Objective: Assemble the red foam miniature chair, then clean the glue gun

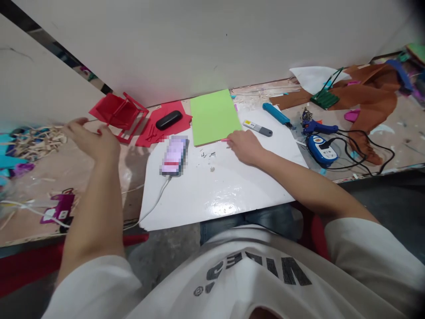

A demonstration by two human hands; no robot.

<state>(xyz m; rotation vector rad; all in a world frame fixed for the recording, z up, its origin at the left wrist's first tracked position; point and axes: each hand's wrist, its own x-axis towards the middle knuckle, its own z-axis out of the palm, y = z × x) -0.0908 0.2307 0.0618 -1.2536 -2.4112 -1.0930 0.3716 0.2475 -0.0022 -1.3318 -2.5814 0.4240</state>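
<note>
My left hand (94,139) is raised at the left, its fingers apart, right beside a small red model chair (117,110). A small red spot shows at its fingertips; I cannot make out what it is. Near the lower right corner of a light green sheet (215,117), my right hand (245,147) is closed on a thin pink-red stick (226,140). Red paper pieces (177,122) lie under a black oblong case (169,119). A phone (174,155), its screen blurred, lies on the white board (189,199) with a white cable attached.
Right of the sheet lie a grey cutter (257,128) and a blue-handled tool (276,114). Farther right are a blue glue gun (320,128), a blue corded device (322,150), a green model swing (325,98) and brown sheets (375,99). Wood sticks (41,144) pile up at left.
</note>
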